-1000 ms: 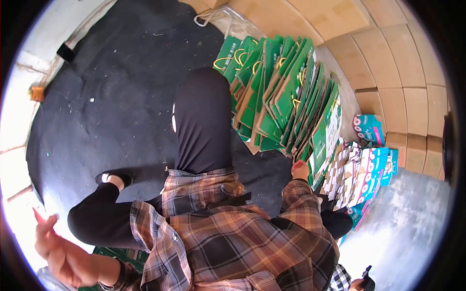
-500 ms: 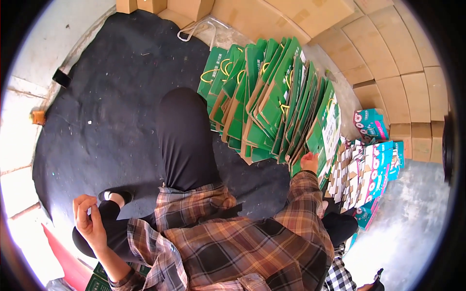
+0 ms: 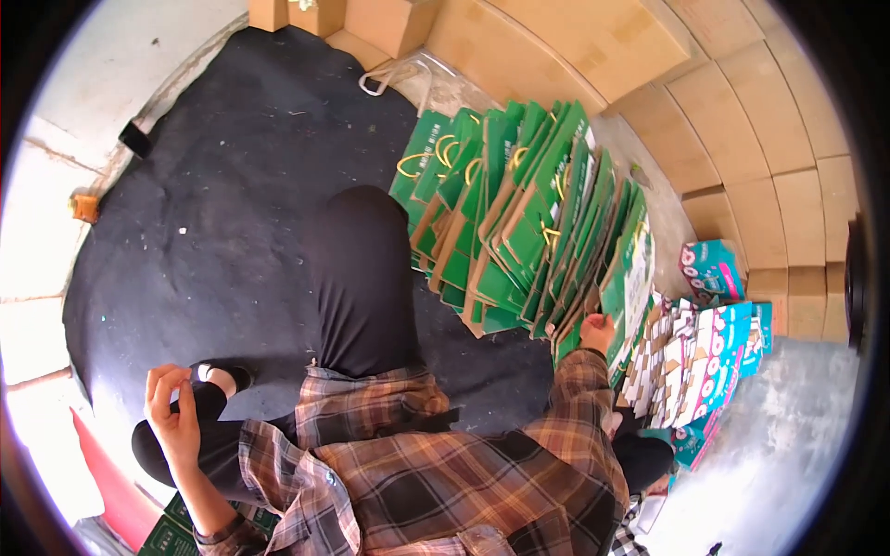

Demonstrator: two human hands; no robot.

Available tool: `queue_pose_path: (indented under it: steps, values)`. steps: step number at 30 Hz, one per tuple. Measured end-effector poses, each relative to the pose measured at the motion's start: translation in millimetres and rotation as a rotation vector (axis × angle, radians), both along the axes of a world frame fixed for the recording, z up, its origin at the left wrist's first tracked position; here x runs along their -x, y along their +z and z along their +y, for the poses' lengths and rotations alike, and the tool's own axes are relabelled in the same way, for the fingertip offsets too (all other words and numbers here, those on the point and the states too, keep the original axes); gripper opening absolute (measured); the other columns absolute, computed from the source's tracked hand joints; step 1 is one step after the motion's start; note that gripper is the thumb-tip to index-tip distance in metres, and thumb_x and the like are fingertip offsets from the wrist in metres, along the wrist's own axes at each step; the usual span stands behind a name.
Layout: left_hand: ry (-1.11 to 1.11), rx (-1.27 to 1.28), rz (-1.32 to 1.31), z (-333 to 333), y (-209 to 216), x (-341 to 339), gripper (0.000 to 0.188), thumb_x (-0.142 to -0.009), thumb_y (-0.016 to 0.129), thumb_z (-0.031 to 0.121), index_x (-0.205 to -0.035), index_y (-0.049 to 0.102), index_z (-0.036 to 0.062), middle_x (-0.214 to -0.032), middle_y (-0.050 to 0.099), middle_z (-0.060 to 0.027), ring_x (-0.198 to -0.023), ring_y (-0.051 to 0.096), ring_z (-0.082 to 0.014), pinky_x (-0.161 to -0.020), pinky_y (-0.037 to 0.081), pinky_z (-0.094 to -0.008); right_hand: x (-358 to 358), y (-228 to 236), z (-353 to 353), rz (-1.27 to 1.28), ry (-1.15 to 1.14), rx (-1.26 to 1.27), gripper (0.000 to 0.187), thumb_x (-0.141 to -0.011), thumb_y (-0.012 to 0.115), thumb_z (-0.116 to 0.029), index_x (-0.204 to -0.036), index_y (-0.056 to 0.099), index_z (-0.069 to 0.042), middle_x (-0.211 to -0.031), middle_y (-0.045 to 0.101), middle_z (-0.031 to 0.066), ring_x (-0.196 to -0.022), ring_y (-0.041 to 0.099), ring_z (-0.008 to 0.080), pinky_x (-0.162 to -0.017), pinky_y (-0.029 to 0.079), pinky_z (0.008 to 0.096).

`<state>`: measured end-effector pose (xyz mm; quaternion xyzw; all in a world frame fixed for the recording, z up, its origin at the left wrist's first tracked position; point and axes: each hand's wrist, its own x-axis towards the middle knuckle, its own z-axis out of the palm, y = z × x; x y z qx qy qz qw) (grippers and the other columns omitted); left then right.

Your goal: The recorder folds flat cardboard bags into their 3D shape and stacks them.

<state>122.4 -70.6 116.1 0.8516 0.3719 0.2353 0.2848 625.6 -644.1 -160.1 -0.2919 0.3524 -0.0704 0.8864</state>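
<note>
A long row of flattened green cardboard gift boxes (image 3: 528,250) with yellow cord handles leans in front of me, fanned out on edge. My right hand (image 3: 598,333) is at the near right end of this row, its fingers closed at the lower edge of the rightmost green box (image 3: 630,269), which has a white printed panel. Its fingertips are partly hidden. Off to the left, my left hand (image 3: 173,417) is raised above my leg, away from the boxes. Its fingers are loosely bent, with a gap to the thumb, and nothing shows in it.
Flattened teal and white cartons (image 3: 686,361) are stacked just right of the green row. Brown cardboard boxes (image 3: 769,204) line the back and right. A black sheet (image 3: 213,213) covers the floor. More green boxes (image 3: 171,533) lie at lower left; another person's checked clothing (image 3: 630,537) shows at lower right.
The whole view has shifted, so the boxes appear slightly lower and further right. My right hand stays at the end of the green row; my left hand remains raised and loosely bent.
</note>
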Motion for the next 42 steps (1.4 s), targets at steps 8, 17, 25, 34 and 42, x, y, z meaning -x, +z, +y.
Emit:
queue_pose_path:
  steps: [8,17,25,34,42]
  values:
    - [0.052,0.006,0.011,4.0,3.4,5.0,0.015,-0.077,0.054,-0.009,-0.088,0.061,-0.0005,-0.084,0.059,-0.011,-0.073,0.06,-0.0222,-0.067,0.048,-0.0291,-77.7,66.3,-23.7,-0.158,0.047,-0.186,0.038,-0.086,0.038,-0.007,-0.119,0.044,0.011,-0.112,0.057,0.026,-0.101,0.06,0.04,-0.08,0.058,0.0424]
    - [0.118,0.034,-0.004,10.0,-4.7,33.3,0.011,-0.08,0.057,-0.004,-0.088,0.063,0.001,-0.084,0.06,-0.0104,-0.071,0.061,-0.0229,-0.065,0.049,-0.0295,-2.5,243.7,155.3,-0.252,0.012,0.653,0.035,-0.09,0.049,-0.01,-0.119,0.044,0.008,-0.112,0.056,0.0187,-0.106,0.057,0.0341,-0.086,0.053,0.0444]
    - [0.173,0.048,-0.061,27.2,-12.9,62.4,0.011,-0.081,0.058,-0.001,-0.09,0.064,0.0015,-0.083,0.06,-0.0097,-0.073,0.061,-0.0214,-0.062,0.048,-0.029,93.6,327.7,212.4,-0.74,0.222,1.109,0.031,-0.087,0.06,-0.012,-0.115,0.056,0.0,-0.103,0.063,0.0112,-0.086,0.062,0.0202,-0.068,0.05,0.0285]
    - [0.358,0.378,-0.422,60.0,-20.0,83.1,0.018,-0.087,0.058,0.004,-0.104,0.062,0.0041,-0.093,0.06,-0.0013,-0.084,0.058,-0.0105,-0.069,0.048,-0.0258,72.9,387.8,340.9,-1.162,0.635,1.079,0.027,-0.096,0.051,-0.013,-0.118,0.051,0.003,-0.104,0.06,0.0084,-0.086,0.055,0.0125,-0.073,0.047,0.0268]
    - [0.501,0.597,-0.648,108.7,-27.1,108.3,0.049,-0.091,0.057,0.028,-0.133,0.045,0.0058,-0.122,0.054,-0.0108,-0.112,0.052,-0.02,-0.082,0.048,-0.0326,90.4,376.6,498.5,-1.493,1.244,0.843,0.023,-0.094,0.051,-0.009,-0.113,0.055,0.004,-0.102,0.062,0.0047,-0.09,0.055,0.0091,-0.08,0.043,0.0232]
